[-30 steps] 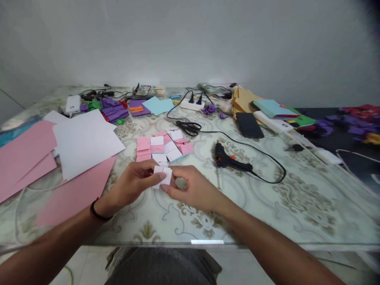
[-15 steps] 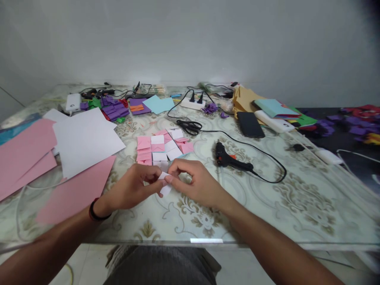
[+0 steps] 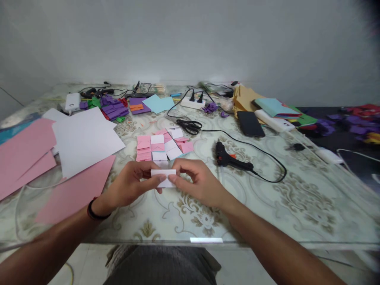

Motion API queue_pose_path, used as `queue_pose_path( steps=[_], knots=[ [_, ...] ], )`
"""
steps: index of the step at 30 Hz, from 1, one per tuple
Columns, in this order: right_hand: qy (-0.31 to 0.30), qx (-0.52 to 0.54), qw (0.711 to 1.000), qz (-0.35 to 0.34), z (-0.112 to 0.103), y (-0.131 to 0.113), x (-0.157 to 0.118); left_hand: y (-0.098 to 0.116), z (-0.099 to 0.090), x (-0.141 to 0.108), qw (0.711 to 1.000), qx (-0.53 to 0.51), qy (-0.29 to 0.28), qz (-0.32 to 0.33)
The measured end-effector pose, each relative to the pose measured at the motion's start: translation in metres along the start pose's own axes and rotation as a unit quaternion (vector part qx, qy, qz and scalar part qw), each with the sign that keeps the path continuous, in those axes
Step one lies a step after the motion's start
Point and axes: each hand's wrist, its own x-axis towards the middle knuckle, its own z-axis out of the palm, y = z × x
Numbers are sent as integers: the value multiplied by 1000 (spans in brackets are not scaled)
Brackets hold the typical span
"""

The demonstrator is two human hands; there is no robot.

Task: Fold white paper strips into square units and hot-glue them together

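A small folded white paper (image 3: pixel 164 173) is held level above the front middle of the table, its long side facing me. My left hand (image 3: pixel 134 185) pinches its left part, thumb on the front face and fingers behind. My right hand (image 3: pixel 196 183) grips the right part the same way, the two thumb tips close together. Just beyond the hands lies a group of folded pink and white paper pieces (image 3: pixel 157 145), partly hidden by my fingers.
White sheets (image 3: pixel 86 138) and pink sheets (image 3: pixel 80 190) lie at left. A black glue gun (image 3: pixel 233 158), scissors (image 3: pixel 189 126) and a phone (image 3: pixel 250 124) lie to the right and beyond. A power strip (image 3: pixel 192 103), folded purple papers (image 3: pixel 114 109) and cables line the back.
The white paper has turned from a slanted position to level, showing a wide rectangular face. Both hands still hold it and have shifted slightly apart.
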Motion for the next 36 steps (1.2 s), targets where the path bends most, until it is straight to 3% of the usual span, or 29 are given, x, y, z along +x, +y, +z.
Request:
queue_pose_path(
  steps=[6,9,13,16,20,26,31,36],
  knots=[
    [62,-105,987,-101,3,-1,-1,1,0,-2,990,106,69,58],
    [72,-91,989,-94,6,0,-1,1,2,-4,980,163,80,86],
    [82,-60,990,-98,8,-3,-1,2,4,-5,974,190,38,116],
    [83,-68,990,-87,6,-5,-2,3,2,-7,969,196,41,146],
    [89,-69,991,-77,2,-7,-1,5,1,-8,969,191,65,139],
    [94,-64,990,-81,3,-4,-1,4,6,-6,971,195,39,133],
    [72,-67,994,-56,4,-4,-1,2,8,-8,958,224,55,172],
    [63,-63,995,-34,0,-5,-1,4,6,-8,969,199,48,138]
  ],
)
